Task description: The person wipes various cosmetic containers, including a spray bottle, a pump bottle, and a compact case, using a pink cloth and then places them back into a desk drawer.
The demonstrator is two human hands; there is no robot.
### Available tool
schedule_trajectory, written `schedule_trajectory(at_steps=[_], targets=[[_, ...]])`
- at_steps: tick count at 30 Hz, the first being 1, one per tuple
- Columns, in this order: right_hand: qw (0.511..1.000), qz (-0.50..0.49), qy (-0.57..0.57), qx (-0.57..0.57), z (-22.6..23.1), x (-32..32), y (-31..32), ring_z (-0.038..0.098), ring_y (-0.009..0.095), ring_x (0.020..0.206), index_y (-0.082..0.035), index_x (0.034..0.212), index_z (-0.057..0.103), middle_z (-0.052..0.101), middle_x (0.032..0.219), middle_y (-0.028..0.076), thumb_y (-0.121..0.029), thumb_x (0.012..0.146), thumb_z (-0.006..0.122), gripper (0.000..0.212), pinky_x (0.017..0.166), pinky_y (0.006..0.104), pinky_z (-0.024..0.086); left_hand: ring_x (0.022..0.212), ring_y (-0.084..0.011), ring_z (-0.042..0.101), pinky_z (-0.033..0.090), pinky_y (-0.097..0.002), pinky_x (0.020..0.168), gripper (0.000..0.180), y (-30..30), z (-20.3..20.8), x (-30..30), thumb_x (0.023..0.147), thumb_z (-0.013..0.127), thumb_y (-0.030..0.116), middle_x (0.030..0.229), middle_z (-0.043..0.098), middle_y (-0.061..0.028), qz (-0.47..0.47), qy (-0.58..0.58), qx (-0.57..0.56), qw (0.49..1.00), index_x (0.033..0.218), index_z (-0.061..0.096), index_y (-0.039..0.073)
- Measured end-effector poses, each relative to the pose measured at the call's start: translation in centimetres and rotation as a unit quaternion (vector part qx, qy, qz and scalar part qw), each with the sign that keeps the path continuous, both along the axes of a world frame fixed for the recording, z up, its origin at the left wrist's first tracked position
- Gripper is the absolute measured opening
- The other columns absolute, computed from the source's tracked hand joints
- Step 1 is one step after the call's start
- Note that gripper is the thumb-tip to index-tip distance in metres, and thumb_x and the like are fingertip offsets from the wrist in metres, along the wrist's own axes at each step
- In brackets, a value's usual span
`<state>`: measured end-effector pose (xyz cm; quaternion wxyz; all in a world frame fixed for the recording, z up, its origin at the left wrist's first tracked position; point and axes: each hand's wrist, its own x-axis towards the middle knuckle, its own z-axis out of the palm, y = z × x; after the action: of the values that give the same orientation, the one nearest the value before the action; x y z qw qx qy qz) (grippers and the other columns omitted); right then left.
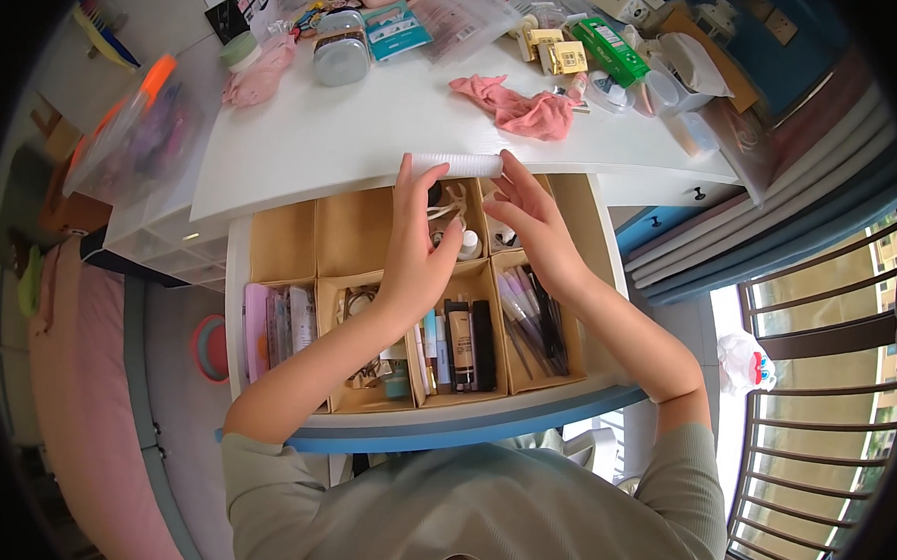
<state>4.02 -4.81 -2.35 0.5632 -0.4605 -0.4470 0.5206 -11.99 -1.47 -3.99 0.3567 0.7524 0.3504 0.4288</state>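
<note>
Between my two hands, a short white ribbed roll (459,165) lies crosswise just above the desk's front edge; its exact kind is hard to tell. My left hand (420,244) grips its left end, while the fingers of my right hand (537,224) close on the right end. Below them the drawer (482,429) is pulled out. Cardboard boxes (356,226) divide it into compartments. In the near ones lie a foundation tube (461,341), several pens or brushes (532,319), and thin cases (288,323). A small white-capped bottle (468,244) and a cable sit partly hidden under my hands.
On the white desk (375,127) lie a pink cloth (521,108), a clear jar (341,55), a green box (611,52) and small gold boxes (562,57). A clear bin with an orange rim (134,146) stands left. Curtains (773,194) hang right.
</note>
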Motion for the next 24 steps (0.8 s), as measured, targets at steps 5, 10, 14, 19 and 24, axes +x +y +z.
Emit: schedule_trajectory(at_steps=[5, 10, 14, 19, 24], targets=[[0.998, 0.054, -0.006, -0.028, -0.9, -1.3, -0.9, 0.025, 0.023, 0.133, -0.001, 0.142, 0.018, 0.026, 0.144, 0.014, -0.013, 0.087, 0.054, 0.067, 0.106, 0.0331, 0.028, 0.136, -0.0271, 0.019, 0.043, -0.0243, 0.072, 0.053, -2.0, -1.6, -1.8, 0.085, 0.049, 0.001, 0.149, 0.001, -0.0179, -0.010, -0.013, -0.123, 0.992, 0.133, 0.032, 0.013], [0.992, 0.061, -0.018, -0.111, -2.7, -0.9, -0.3, 0.026, 0.023, 0.132, 0.001, 0.141, 0.019, 0.027, 0.143, 0.014, -0.015, 0.087, 0.054, 0.067, 0.106, 0.0316, 0.026, 0.135, -0.0279, 0.020, 0.044, -0.0262, 0.073, 0.052, -1.9, -4.1, -2.3, 0.085, 0.050, 0.004, 0.148, 0.004, -0.0190, -0.004, 0.028, -0.138, 0.990, 0.133, 0.032, 0.011], [0.991, 0.054, -0.022, -0.119, -4.1, -0.6, 0.4, 0.042, 0.018, 0.119, 0.006, 0.140, 0.015, 0.043, 0.130, 0.016, -0.014, 0.085, 0.056, 0.072, 0.100, 0.0283, 0.032, 0.136, -0.0287, 0.018, 0.044, -0.0264, 0.073, 0.051, -1.3, -5.1, -2.1, 0.084, 0.050, 0.004, 0.148, 0.006, -0.0194, -0.011, 0.026, -0.147, 0.989, 0.132, 0.032, 0.010], [0.993, 0.039, -0.020, -0.108, -5.3, -0.4, 1.2, 0.048, 0.016, 0.109, 0.007, 0.140, 0.016, 0.049, 0.122, 0.014, -0.015, 0.084, 0.057, 0.073, 0.094, 0.0262, 0.035, 0.110, -0.0245, 0.049, 0.044, -0.0280, 0.071, 0.051, -0.7, -5.3, -1.3, 0.084, 0.050, 0.005, 0.146, 0.006, -0.0224, -0.020, 0.030, -0.175, 0.984, 0.131, 0.032, 0.009], [0.983, 0.033, -0.145, -0.104, -6.6, 0.3, 2.2, 0.049, 0.015, 0.089, 0.008, 0.138, 0.019, 0.054, 0.101, 0.010, -0.020, 0.081, 0.061, 0.077, 0.077, 0.0252, 0.041, 0.094, -0.0204, 0.054, 0.044, -0.0283, 0.070, 0.051, -0.3, -5.9, -0.8, 0.083, 0.049, 0.006, 0.146, 0.005, -0.0238, -0.013, 0.053, -0.182, 0.982, 0.131, 0.033, 0.010]])
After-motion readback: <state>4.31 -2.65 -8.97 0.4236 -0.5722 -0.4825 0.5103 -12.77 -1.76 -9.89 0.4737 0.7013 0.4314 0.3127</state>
